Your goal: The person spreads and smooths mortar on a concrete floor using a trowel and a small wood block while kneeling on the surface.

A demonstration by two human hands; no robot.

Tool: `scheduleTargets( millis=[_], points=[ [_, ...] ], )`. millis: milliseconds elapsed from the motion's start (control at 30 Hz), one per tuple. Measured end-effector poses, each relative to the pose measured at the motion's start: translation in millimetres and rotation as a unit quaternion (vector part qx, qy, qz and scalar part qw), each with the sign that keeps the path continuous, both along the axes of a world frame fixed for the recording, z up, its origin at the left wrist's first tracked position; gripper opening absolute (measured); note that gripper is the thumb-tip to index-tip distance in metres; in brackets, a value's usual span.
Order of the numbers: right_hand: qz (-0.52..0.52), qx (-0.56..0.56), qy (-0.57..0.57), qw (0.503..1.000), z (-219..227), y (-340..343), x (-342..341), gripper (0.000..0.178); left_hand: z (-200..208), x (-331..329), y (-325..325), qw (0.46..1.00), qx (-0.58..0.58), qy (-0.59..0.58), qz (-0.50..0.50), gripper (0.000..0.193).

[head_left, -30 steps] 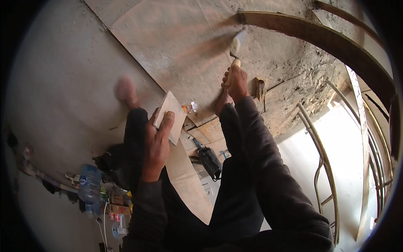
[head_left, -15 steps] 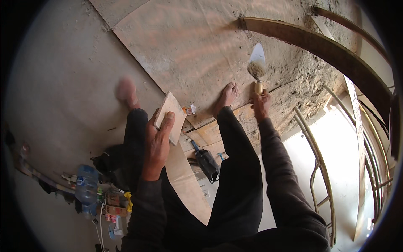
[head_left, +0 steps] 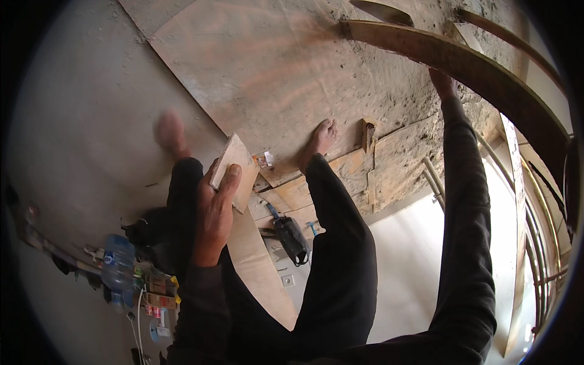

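Note:
My left hand point(head_left: 214, 213) grips a flat beige tile point(head_left: 238, 173) with a rough, pale edge, the thumb lying across its face. Far out to the right, my right hand point(head_left: 442, 83) is partly covered by a curved wooden beam point(head_left: 468, 73). Past the beam's upper side shows the leaf-shaped blade of a trowel point(head_left: 382, 11). Its handle and most of my right fingers are hidden behind the beam. Whether mortar lies on the blade, I cannot tell.
My bare feet stand apart on dusty boards point(head_left: 243, 67). A short wooden block point(head_left: 368, 135) rises beside the right foot. Between my legs are a black bag-like object point(head_left: 292, 240) and a plank point(head_left: 258, 267). Lower left holds a water bottle point(head_left: 117, 267); curved rails point(head_left: 535, 243) are at right.
My right hand has swung up and right with the trowel, from near my right foot to behind the curved beam. My left hand still holds the tile; the view has shifted slightly.

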State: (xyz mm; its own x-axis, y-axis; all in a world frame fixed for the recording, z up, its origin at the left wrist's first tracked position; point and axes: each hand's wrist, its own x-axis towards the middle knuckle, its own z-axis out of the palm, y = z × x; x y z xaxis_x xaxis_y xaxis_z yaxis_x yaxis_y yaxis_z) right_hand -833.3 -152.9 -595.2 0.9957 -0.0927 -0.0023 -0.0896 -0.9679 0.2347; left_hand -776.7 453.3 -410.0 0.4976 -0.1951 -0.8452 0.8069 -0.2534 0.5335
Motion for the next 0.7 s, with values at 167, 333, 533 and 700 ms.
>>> scheduleTargets(
  millis=[167,333,533,700],
  points=[
    [0.048,-0.052,0.058,0.996,-10,26,28,0.038,-9,-11,9,0.998,0.063,0.012,0.0,0.041],
    [0.093,-0.079,0.053,0.991,1,19,54,0.033,-18,-28,2,0.995,0.076,0.015,0.066,0.041],
    [0.149,-0.094,0.048,0.983,14,15,76,0.028,-17,-22,-15,0.997,0.04,0.051,0.049,0.04],
    [0.195,-0.095,0.036,0.976,36,17,92,0.024,-18,-28,-20,0.997,0.05,0.034,0.039,0.041]
  ],
)
